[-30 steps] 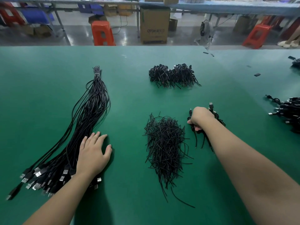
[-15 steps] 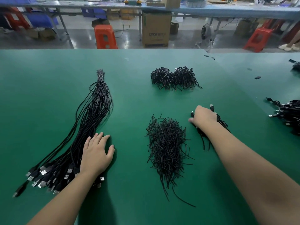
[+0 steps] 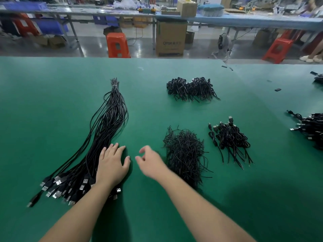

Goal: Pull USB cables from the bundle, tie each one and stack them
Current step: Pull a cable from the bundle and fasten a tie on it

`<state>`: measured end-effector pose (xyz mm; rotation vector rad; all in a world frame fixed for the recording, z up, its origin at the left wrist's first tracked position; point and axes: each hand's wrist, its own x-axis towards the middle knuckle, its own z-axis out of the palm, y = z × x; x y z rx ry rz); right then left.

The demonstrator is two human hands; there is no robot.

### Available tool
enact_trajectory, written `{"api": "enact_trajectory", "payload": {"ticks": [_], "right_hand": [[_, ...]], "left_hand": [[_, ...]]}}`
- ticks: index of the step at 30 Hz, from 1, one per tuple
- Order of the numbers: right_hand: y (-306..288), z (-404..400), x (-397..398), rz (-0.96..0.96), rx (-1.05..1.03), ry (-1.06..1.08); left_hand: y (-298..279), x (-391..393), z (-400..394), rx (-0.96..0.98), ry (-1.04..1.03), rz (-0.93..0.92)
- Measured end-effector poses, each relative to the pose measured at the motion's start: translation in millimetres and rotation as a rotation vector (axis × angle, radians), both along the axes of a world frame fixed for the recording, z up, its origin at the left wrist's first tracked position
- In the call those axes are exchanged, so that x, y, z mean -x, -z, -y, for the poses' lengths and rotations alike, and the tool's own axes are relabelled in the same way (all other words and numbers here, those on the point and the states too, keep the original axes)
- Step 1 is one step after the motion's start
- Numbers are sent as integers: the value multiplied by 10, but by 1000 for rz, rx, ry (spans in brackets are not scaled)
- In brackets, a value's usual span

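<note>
Here, in the head view, the left hand (image 3: pixel 111 167) lies flat, fingers straight, on the cable bundle (image 3: pixel 97 142). Just right of the bundle, the right hand (image 3: pixel 150 162) hovers blurred, fingers seemingly loose and empty. Further right lie the ties (image 3: pixel 185 154), then the tied stack (image 3: pixel 230 137). A careless tug could drag neighbouring cables along. Beyond the tabletop (image 3: pixel 52 95), a carton (image 3: pixel 171 38) reads "QTOR".

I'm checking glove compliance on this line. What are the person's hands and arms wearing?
Nothing visible: both hands, left and right, are bare, with no gloves, rings, watch or wrist strap. Both forearms are bare too, with no sleeves in view.
</note>
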<state>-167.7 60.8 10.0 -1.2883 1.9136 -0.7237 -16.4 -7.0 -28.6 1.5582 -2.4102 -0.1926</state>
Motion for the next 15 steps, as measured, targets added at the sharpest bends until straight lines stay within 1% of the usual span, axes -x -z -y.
{"api": "enact_trajectory", "payload": {"ticks": [3,5,8,11,13,15], "right_hand": [[215,-144,-148,-56,45,12],[250,-194,-111,-39,93,-2],[257,-236,-28,-2,97,-32],[259,-233,-22,-25,99,-49],[260,-234,-26,-35,104,-65],[252,-239,-11,-13,94,-73]], "left_hand": [[-3,-11,4,-21,2,-20],[-8,-12,7,-46,2,-73],[-57,9,20,-138,1,-233],[-192,-27,67,-266,-14,-429],[-297,-100,138,-262,-29,-465],[-393,-203,209,-189,-46,-430]]}}
